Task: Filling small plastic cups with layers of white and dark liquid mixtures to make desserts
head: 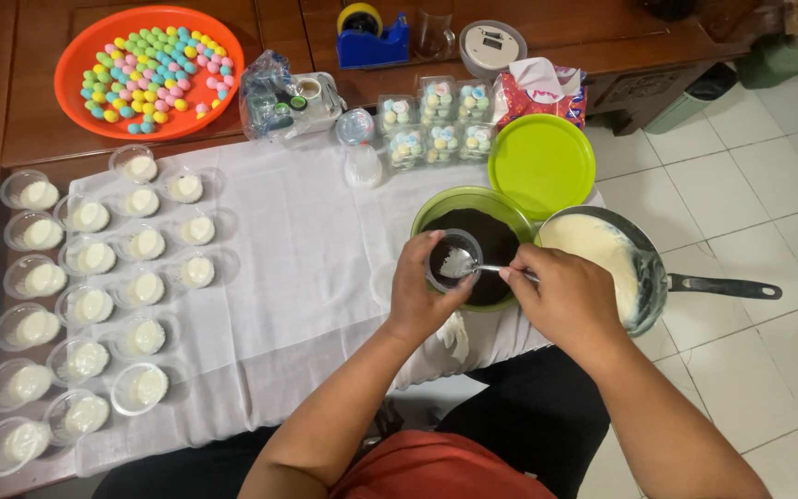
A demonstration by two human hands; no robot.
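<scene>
— Where is the small clear cup (454, 260) right now?

— In the left hand (420, 294), held up over the green bowl (436, 211) of dark crumbs, near the right edge of the white-clothed table (297, 249). The fingers wrap around the cup's left side and its mouth faces up. There is a little white cream at its bottom.

— And the right hand (567, 298)?

— It pinches the handle of a metal spoon (487, 269). The grip is narrow, fingertips closed on the handle end.

— Which way does the spoon lie?

— Its long axis runs nearly level, right to left: handle at the right hand, bowl end inside the cup. So the cup sits directly left of the right hand's grip, with the two hands just beside each other.

— What lies to the right of that hand?

— A dark pan (644, 268) of pale cream, touching the green bowl's right side, its handle pointing off past the table's right edge. The right hand is the nearer one to it; the left is nearer the bowl's left rim.

— Anything else close by?

— A lime-green lid (542, 164) behind the bowl, and rows of filled cups (94, 296) along the table's left edge, well apart from both hands.
</scene>
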